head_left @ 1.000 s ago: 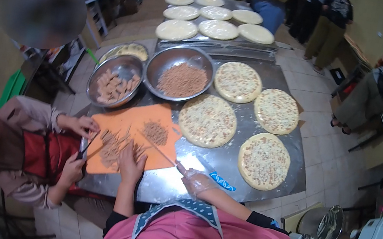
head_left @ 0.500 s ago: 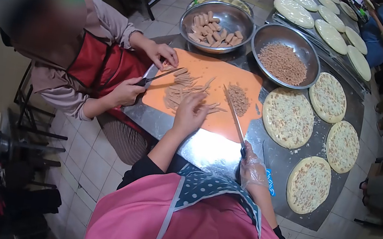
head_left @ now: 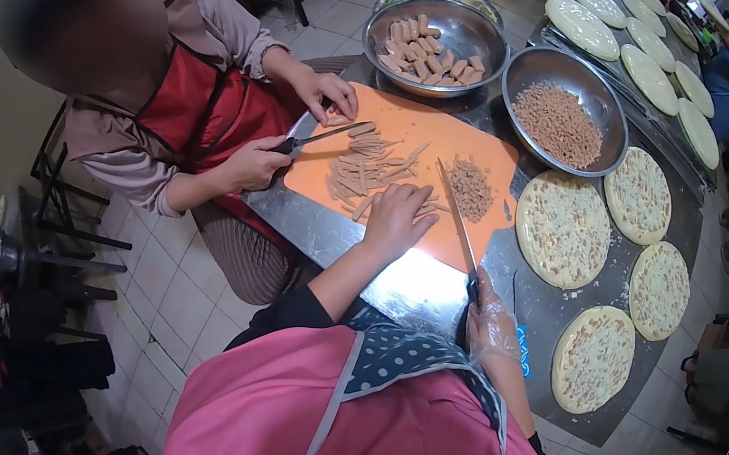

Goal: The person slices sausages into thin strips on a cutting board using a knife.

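Observation:
On an orange cutting mat point(head_left: 385, 106) lie loose sausage strips point(head_left: 364, 174) and a pile of diced sausage point(head_left: 470, 189). My left hand point(head_left: 399, 222) rests low on the mat with its fingers together, closed over some strips; the fingertips partly hide them. In a clear plastic glove, my right hand point(head_left: 493, 324) grips the dark handle of a long knife point(head_left: 459, 212). Its blade points away from me, between the strips and the diced pile. A co-worker at the left holds another knife point(head_left: 327, 136) and steadies sausage with the other hand point(head_left: 324, 94).
Beyond the mat stand a steel bowl of sausage pieces point(head_left: 433, 51) and a steel bowl of diced sausage point(head_left: 561, 121). Several topped pizza bases point(head_left: 563, 229) cover the right side of the metal table point(head_left: 513, 262). More pale bases point(head_left: 583, 28) lie on a rack at the back right.
The view has shifted, so the table sits farther right. My left hand has moved slightly right over the strips, closer to the blade. The knife stays in my right hand.

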`<state>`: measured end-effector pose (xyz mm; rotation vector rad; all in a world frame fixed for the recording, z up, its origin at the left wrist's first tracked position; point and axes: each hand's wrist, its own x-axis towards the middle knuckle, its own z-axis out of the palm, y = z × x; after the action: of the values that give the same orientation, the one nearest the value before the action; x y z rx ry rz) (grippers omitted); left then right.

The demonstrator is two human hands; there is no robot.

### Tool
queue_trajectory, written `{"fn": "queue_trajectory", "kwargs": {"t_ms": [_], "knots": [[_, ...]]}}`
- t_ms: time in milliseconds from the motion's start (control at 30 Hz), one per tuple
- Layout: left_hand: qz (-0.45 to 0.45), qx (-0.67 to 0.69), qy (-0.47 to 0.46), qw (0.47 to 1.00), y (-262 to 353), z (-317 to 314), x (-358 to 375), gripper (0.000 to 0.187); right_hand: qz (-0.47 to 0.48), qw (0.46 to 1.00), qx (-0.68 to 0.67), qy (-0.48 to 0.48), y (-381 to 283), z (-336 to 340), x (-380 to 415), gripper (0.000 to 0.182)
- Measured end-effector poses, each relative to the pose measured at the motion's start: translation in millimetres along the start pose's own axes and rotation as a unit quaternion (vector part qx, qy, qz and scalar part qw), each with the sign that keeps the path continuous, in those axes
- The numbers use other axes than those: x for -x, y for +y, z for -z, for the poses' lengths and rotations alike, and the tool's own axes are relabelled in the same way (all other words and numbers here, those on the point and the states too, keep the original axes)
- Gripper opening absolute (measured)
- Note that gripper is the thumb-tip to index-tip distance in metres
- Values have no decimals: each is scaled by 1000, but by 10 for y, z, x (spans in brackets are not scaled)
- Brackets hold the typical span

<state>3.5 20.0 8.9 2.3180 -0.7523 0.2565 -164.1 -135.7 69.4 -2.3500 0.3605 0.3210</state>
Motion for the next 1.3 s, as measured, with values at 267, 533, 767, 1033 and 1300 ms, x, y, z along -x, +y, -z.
{"fn": "queue_trajectory", "kwargs": {"t_ms": [267,533,767,1033,1300], "knots": [[38,-53,-53,996,48,-127,-183,14,-36,999,26,-3,5,44,-11,60],[-123,-99,-140,977,55,-49,-308,6,-15,1000,15,10,74,15,-4,61],[-72,-121,-272,952,100,10,-547,9,59,996,-6,63,157,-52,29,56],[91,216,-222,946,-41,86,-509,14,23,999,-37,32,147,-16,13,60],[167,377,-116,904,-268,148,-490,15,-10,1000,-24,10,131,-5,7,61]]}}
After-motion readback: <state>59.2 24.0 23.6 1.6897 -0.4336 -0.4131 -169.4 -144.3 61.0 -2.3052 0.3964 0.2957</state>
